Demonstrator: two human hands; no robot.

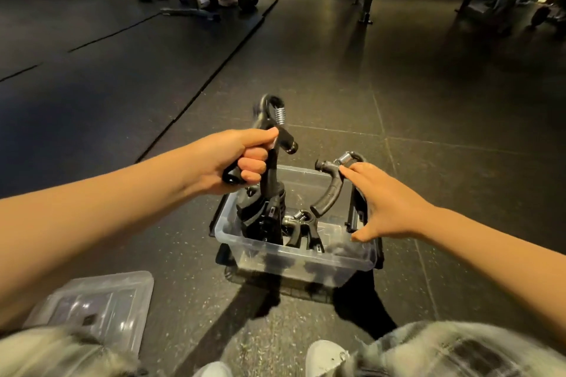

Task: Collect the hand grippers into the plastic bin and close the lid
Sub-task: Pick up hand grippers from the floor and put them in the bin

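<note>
While the plastic bin (294,249) sits open on the floor (428,101), one hand gripper (271,131) is held tight in the left hand (232,159). The fingers are curled all the way round one handle, w/ the spring end poking up past the fist. The bin is right under that fist, & a pile of grippers (275,217) is stood inside.

A second gripper (329,190) is touched by the right hand (382,208), fingers straight & spread, nothing squeezed. It is leaned on the bin's edge just under those fingers.

To do this bit well, the held gripper should be brought low, into the free spot beside the pile, before it is let go, not dropped from up high. The leaning one should be tipped inward. The lid (92,306) is seen below & to the L of the fist, kept for last.
</note>
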